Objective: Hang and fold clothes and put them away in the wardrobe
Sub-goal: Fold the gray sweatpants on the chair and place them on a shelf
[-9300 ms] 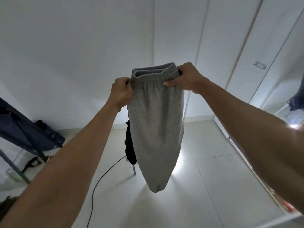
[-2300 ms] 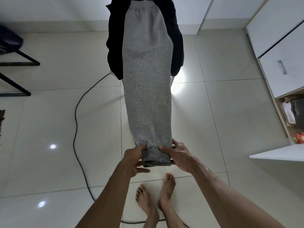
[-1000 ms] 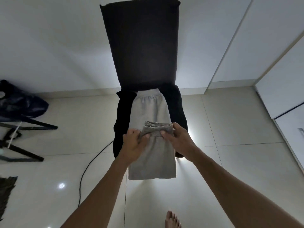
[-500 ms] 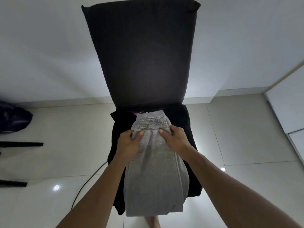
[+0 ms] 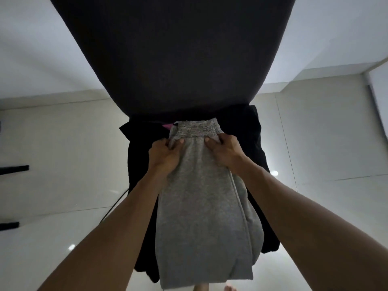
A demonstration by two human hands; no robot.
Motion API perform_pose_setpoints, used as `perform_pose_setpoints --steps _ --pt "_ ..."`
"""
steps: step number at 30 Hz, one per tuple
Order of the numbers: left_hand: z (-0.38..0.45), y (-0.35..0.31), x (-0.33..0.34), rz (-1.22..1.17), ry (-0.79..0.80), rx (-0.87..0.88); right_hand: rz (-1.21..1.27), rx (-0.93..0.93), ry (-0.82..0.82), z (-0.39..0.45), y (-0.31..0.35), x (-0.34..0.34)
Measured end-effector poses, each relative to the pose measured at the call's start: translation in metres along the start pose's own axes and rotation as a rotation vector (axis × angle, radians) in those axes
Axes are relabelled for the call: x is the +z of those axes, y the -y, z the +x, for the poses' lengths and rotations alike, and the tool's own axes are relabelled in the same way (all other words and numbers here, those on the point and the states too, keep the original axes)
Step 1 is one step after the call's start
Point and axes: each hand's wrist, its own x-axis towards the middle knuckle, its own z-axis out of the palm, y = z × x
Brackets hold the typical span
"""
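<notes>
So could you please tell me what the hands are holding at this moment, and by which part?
Both hands, left and right, grip the folded grey sweatpants at the far end, just below the ribbed band, one at each side edge.

Two bare forearms come in from the bottom corners, no sleeves in view up to frame edge. No watch, bands or rings seen on wrists or fingers. Left hand (image 5: 165,156) & right hand (image 5: 224,151) both bare, no gloves. Nails short, unpainted, pale tips visible on a couple of fingers (image 5: 181,141). Faint hair along the forearms, esp. the right one. At bottom edge, bare toes (image 5: 230,288) just show, no socks or shoes. Rest of body & clothing out of frame.
</notes>
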Motion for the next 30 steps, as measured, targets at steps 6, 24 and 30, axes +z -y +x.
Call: perform_pose_setpoints --steps 6,24,30 --pt "-0.05 0.02 -0.012 0.041 -0.033 -0.063 -0.016 0.001 -0.013 -0.053 -0.005 -0.015" --pt "-0.24 0.216 0.003 0.031 0.051 -0.149 -0.151 0.046 0.164 -0.23 -0.228 -0.026" --pt "-0.266 0.231 0.015 -0.085 0.111 -0.148 -0.228 0.068 0.305 -0.243 -0.255 -0.023"
